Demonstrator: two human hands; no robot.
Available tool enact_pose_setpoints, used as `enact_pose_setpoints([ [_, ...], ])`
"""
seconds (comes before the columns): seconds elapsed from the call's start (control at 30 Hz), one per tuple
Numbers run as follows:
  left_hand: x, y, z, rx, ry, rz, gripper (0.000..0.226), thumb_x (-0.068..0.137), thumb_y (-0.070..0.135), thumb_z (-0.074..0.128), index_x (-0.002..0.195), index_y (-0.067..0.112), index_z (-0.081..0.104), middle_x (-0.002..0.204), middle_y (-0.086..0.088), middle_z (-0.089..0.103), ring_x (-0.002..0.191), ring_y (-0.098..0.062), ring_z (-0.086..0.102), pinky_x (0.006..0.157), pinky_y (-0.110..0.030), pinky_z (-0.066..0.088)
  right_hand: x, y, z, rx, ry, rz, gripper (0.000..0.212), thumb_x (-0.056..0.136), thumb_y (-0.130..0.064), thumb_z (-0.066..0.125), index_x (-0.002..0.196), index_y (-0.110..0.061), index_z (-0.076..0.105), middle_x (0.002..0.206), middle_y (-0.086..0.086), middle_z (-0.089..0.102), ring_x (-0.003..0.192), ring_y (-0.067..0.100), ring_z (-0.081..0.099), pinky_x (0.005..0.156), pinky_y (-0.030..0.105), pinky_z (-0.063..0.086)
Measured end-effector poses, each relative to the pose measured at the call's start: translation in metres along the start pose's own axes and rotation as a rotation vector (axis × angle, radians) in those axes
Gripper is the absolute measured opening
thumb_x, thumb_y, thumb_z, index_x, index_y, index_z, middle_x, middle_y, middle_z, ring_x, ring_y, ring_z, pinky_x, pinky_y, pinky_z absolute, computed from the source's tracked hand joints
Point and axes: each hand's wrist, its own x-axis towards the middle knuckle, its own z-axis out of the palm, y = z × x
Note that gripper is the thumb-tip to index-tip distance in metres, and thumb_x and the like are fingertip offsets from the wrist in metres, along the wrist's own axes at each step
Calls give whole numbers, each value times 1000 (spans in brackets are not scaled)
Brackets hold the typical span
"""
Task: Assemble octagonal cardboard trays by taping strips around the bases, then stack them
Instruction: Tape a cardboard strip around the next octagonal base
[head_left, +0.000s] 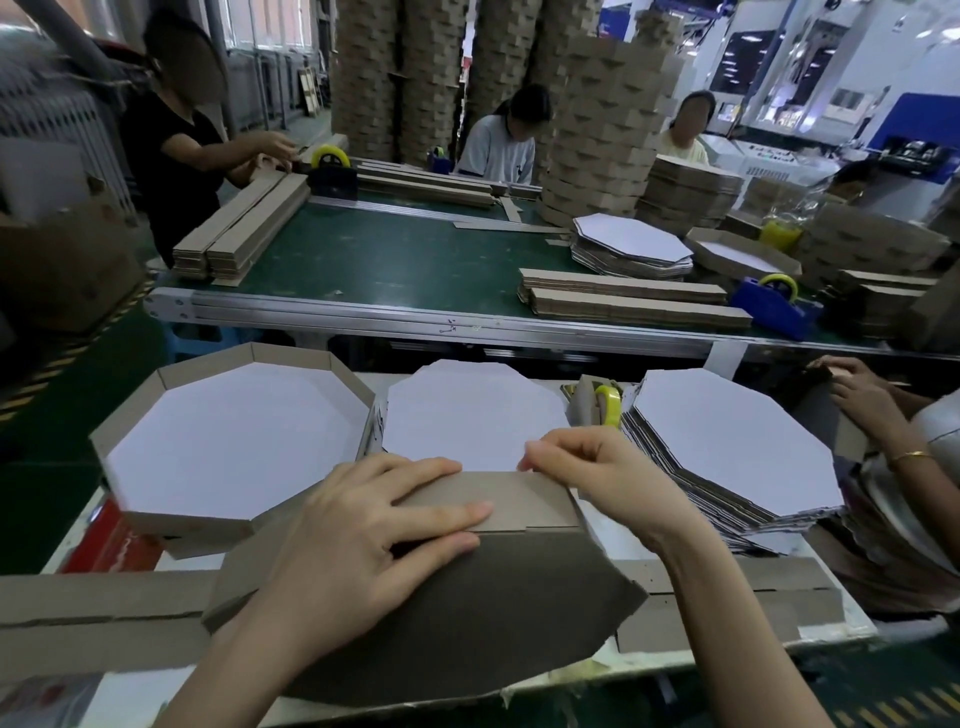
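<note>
I hold an octagonal base (519, 597) tilted up, brown underside facing me, at the table's near edge. A brown cardboard strip (530, 501) runs along its top edge. My left hand (363, 530) lies flat on the strip and base, fingers spread. My right hand (597, 467) pinches the strip's upper edge at the right corner. A finished tray (171, 519) with white floor sits at the left. A white octagon base (467, 415) lies behind my hands. A stack of white bases (727, 441) stands at the right. The tape roll (608, 402) sits between them.
Loose brown strips (78, 613) lie across the near table. Another person's hands (862, 400) work at the right edge. Beyond a metal rail, a green belt table (389, 249) carries strip bundles, octagon stacks and blue tape dispensers (774, 301). Other workers and tall tray stacks stand behind.
</note>
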Motion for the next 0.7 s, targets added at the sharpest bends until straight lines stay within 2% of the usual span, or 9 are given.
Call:
enact_pose_setpoints([
  [0.07,2,-3,-1,-40,3,-18,31,86,62,43,109,57,64,126,25,57,108,-3,53,86,-29,46,12,19,-10,112,241,54,22,97,-27,60,90,-14,76,84,4,73,80,11,67,80,30,54],
  [0.13,3,-3,1,-48,6,-25,30,85,62,44,107,58,64,125,27,57,108,-1,51,86,-28,45,28,46,-22,224,420,162,18,96,-19,59,94,-11,74,89,4,72,85,13,66,84,34,55],
  [0.27,17,5,6,-28,-3,-20,30,84,64,43,105,60,64,124,31,53,107,5,47,86,-22,41,60,114,-45,406,587,430,21,97,-8,52,110,-4,67,90,9,62,83,24,58,80,43,52],
  [0.37,33,12,11,-2,-33,-32,31,84,67,39,104,63,63,123,33,51,107,2,48,86,-18,36,80,160,-59,333,592,573,28,98,-7,50,125,-3,57,107,16,64,103,38,63,91,51,51],
  [0.5,52,19,22,28,-65,-65,30,83,71,36,103,69,58,125,29,57,109,3,48,87,-23,38,102,202,-76,128,556,669,39,97,-12,52,134,1,46,117,21,57,99,34,57,94,57,51],
  [0.57,58,20,27,38,-74,-82,30,82,74,34,104,72,54,126,30,56,111,6,45,89,-26,40,113,218,-85,78,502,717,42,97,-16,57,131,3,44,125,23,52,108,39,54,95,59,49],
  [0.63,62,22,31,57,-62,-93,31,83,74,34,106,72,54,126,31,56,111,6,45,89,-27,40,125,231,-93,72,428,764,37,93,-14,64,120,5,47,118,23,53,102,39,54,91,58,51],
  [0.7,65,24,33,77,-53,-110,31,83,73,34,106,71,56,125,30,57,111,6,45,89,-26,39,137,242,-98,64,362,788,38,90,-10,68,118,9,51,113,25,57,99,42,59,88,58,53],
])
